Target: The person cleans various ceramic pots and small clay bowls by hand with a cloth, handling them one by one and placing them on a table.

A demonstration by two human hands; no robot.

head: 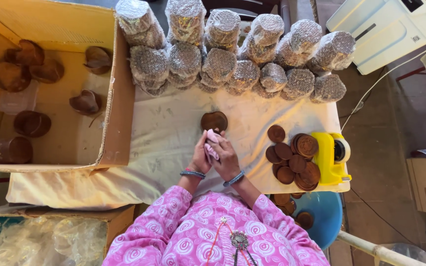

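Both hands meet at the middle of the table, near its front edge. The left hand and the right hand are clenched together around a small pink cloth, whose folds show between the fingers and above them. Whether anything else sits inside the cloth cannot be told. Each wrist carries a blue bangle, and the sleeves are pink with a white swirl pattern.

Just beyond the hands, apart from them, one round brown disc lies flat on the white table cover.

To the right, a loose pile of brown discs overlaps on the cover, with one single disc lying slightly farther off. Just beside that pile, at the right edge of the table, stands a yellow tape dispenser.

Along the far edge, a row of plastic-wrapped cylindrical stacks lies two deep, touching one another.

To the left, an open cardboard box rests on the table and holds several brown bowl-shaped pieces, scattered well apart.

Below the table at the near right, a blue tub holds more brown discs. At the near left, a second carton contains clear plastic wrap. A white machine stands at the far right.
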